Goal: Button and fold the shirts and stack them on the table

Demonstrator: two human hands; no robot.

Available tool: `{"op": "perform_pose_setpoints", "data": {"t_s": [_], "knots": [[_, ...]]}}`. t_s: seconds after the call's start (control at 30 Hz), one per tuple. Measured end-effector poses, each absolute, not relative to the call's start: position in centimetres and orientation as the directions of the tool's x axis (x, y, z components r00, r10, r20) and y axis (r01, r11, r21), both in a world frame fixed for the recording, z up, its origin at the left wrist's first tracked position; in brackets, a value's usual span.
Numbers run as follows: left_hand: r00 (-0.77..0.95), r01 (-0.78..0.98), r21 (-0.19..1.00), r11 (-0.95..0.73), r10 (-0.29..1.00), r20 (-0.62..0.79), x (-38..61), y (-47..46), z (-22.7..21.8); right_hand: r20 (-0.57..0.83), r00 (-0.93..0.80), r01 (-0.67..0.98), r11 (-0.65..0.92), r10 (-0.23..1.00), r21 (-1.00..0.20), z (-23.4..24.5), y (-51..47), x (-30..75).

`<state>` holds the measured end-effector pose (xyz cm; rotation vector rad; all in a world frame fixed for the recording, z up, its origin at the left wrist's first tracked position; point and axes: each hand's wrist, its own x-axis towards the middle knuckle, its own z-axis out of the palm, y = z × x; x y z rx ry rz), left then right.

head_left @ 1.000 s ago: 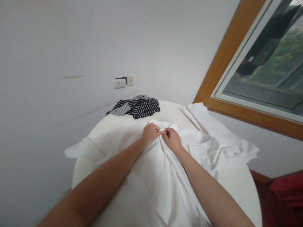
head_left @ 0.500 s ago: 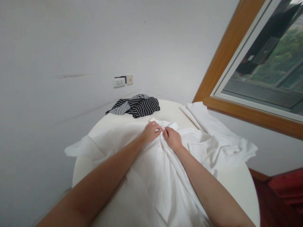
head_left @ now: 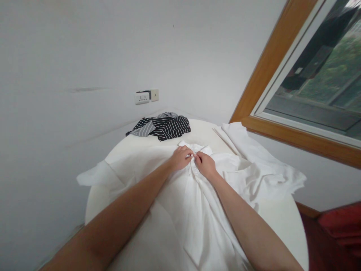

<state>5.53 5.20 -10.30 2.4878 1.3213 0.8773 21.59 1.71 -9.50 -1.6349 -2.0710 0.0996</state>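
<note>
I see, on my remote feed, the left hand [head_left: 181, 158] and right hand [head_left: 205, 164] close together, fingertips pinching the white garment [head_left: 194, 218] (the pinched detail is too small to tell), which lies spread over a round white table [head_left: 290, 226]; beyond sits a crumpled striped cloth [head_left: 172, 128] below a wall socket [head_left: 141, 98].

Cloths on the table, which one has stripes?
The black and grey cloth at the far side of the table, below the wall socket: pale lines cross it, while the white cloth nearer the camera is plain.
</note>
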Motion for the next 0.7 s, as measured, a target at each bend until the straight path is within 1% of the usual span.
{"op": "perform_pose_setpoints", "data": {"t_s": [0.13, 0.27, 0.37, 0.53, 0.6, 0.7], "knots": [[0.411, 0.667, 0.472, -0.576, 0.813, 0.412, 5.49, 5.14, -9.88, 0.321, -0.137, 0.87, 0.268, 0.937, -0.413, -9.41, 1.81, 21.66], [0.406, 0.647, 0.497, -0.578, 0.813, 0.416, 5.42, 5.18, -9.65, 0.322, -0.135, 0.872, 0.267, 0.937, -0.411, -9.37, 1.71, 21.59], [0.391, 0.658, 0.504, -0.559, 0.826, 0.406, 5.43, 5.29, -9.74, 0.336, -0.139, 0.894, 0.264, 0.931, -0.361, -9.37, 1.42, 21.4], [0.41, 0.665, 0.472, -0.579, 0.811, 0.418, 5.46, 5.3, -10.04, 0.385, -0.164, 0.931, 0.271, 0.908, -0.243, -9.49, 1.11, 21.13], [0.419, 0.68, 0.443, -0.584, 0.805, 0.419, 5.48, 5.12, -9.99, 0.405, -0.188, 0.931, 0.293, 0.895, -0.217, -9.55, 1.2, 21.17], [0.427, 0.732, 0.361, -0.578, 0.802, 0.418, 5.54, 4.62, -9.69, 0.438, -0.259, 0.903, 0.376, 0.861, -0.206, -9.63, 1.54, 21.41]]}}
